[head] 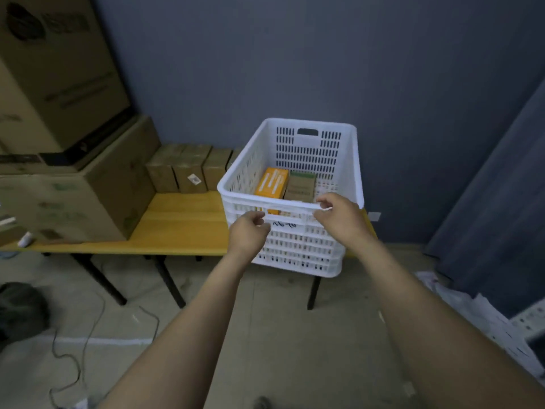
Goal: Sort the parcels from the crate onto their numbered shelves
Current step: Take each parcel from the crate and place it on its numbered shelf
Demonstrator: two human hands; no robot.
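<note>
A white plastic crate (295,246) with slotted walls sat at the right end of a yellow table (182,228), and you faced its near wall. Two parcels lay side by side on the crate's floor towards the far wall: an orange box (271,183) on the left and a brown box (300,187) touching it on the right.

Your right hand (342,215) was at the near rim, thumb over the top edge and fingers curled beneath, pinching it. Your left hand (249,231) was just beside the left end of the handle slot with its fingers curled. Blur hid whether it gripped the plastic.

Both parcels looked like small, stiff cardboard packs, probably light and easy to lift with one hand. The crate's walls were deep, so you would likely have reached down from above and taken each box across its narrow sides. The orange one looked glossy and might have slipped more readily than the plain brown one.

Large cartons (88,202) stood on the table to the left. No numbered shelf could be made out.
</note>
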